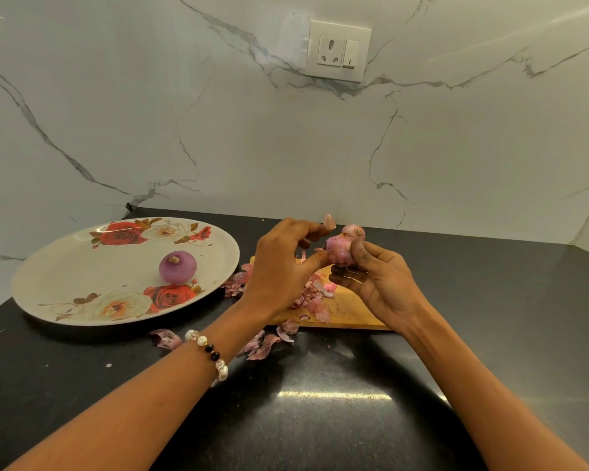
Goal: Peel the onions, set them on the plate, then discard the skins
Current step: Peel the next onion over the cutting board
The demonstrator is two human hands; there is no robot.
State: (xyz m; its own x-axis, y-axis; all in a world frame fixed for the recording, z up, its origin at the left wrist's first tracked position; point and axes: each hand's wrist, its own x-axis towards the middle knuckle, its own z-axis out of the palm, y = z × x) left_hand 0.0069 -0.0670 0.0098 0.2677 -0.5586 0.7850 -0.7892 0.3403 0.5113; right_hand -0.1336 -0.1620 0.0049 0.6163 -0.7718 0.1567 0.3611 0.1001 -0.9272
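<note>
Right hand (378,280) cradles the onion (339,251) over the board (351,305) so skins drop there (one peeled onion (178,267) already plated), left hand (283,263) pinching skin loose.

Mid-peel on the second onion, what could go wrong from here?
1. The onion is held in the air by both hands, the left hand and right hand; a slip could send it off the cutting board.
2. Loose skins already lie on the counter and may scatter further.
3. The peeled onion sits loose on the plate and could roll if bumped.
</note>
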